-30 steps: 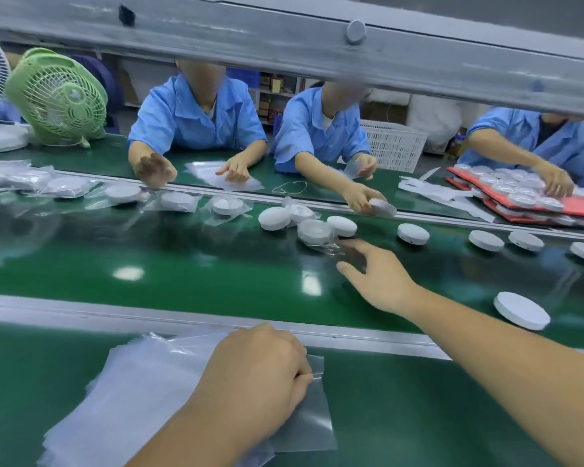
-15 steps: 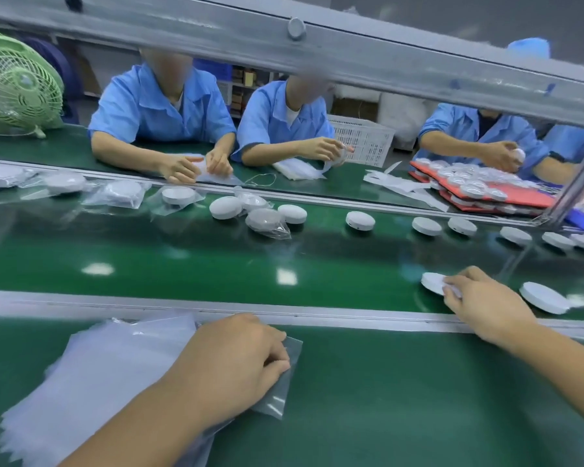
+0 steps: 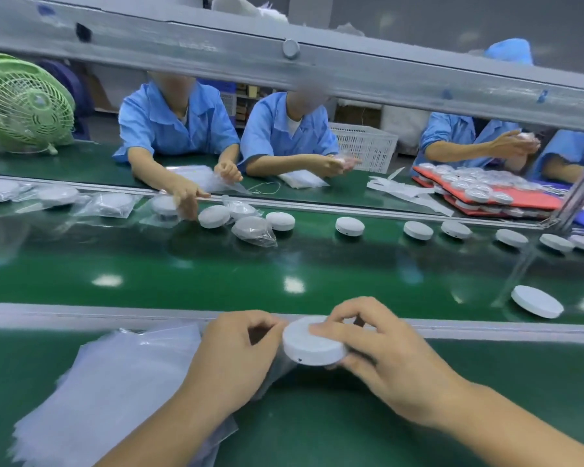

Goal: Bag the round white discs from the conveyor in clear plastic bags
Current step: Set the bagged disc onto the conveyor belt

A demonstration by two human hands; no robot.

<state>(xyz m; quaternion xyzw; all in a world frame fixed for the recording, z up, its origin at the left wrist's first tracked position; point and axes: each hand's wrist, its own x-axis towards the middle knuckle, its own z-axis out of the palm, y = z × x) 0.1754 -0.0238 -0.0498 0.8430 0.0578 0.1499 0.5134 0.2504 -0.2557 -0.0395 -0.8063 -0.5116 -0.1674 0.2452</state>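
Head view, lower centre: right hand (image 3: 388, 362) grip pinches disc (image 3: 312, 347) beside bag (image 3: 274, 372) pinched by left hand (image 3: 233, 362); limp film could fold shut, blocking the disc.

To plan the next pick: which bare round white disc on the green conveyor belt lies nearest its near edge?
The round white disc lying alone at far right, by the near rail; the other bare discs line the far side.
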